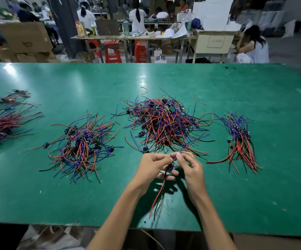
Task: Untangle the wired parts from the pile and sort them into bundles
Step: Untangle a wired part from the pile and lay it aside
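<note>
A big tangled pile of wired parts (164, 121), red, blue and black leads with small green boards, lies mid-table on the green table (38, 199). Just in front of it my left hand (152, 168) and my right hand (191, 166) meet over one wired part (171, 166). Both hands pinch it. Its blue leads run up from my right fingertips toward the pile. Its red and black leads (157, 197) hang down toward the near table edge. A straightened bundle (240, 139) lies to the right.
A looser pile (82, 143) sits left of centre. More bundles (0, 127) lie at the far left edge, with a smaller one (12, 98) behind. Beyond the table's far edge are red stools, cardboard boxes and seated people at other benches.
</note>
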Available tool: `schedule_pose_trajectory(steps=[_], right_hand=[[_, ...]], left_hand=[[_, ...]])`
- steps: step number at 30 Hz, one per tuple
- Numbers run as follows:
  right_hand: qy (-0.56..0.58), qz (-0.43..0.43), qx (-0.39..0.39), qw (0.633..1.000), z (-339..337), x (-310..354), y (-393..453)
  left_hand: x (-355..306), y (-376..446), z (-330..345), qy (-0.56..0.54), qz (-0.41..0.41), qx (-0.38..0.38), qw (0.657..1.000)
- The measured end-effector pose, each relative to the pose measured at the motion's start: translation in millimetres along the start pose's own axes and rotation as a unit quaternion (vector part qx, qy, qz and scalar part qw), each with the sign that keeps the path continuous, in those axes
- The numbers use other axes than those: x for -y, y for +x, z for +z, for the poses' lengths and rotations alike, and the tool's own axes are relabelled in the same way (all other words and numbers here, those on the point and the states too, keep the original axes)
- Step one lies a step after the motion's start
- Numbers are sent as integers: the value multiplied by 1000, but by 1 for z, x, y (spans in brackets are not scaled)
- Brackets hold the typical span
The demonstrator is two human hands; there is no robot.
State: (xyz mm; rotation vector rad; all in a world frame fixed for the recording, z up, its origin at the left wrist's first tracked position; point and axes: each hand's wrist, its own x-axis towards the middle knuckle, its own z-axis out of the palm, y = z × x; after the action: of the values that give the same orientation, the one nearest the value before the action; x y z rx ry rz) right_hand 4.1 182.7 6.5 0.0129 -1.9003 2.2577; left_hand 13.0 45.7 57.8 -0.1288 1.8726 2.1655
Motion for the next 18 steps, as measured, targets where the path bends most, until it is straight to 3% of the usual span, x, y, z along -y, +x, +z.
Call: schedule_pose_trajectory(steps=[9,14,18], right_hand=[[-27,35,15,999,6,-5,-1],[21,74,-30,997,3,-7,1],[50,57,-89,993,2,-5,8]], left_hand=[[17,2,14,22,38,-62,997],[21,3,13,42,46,-14,998],[22,0,4,76,60,13,995]])
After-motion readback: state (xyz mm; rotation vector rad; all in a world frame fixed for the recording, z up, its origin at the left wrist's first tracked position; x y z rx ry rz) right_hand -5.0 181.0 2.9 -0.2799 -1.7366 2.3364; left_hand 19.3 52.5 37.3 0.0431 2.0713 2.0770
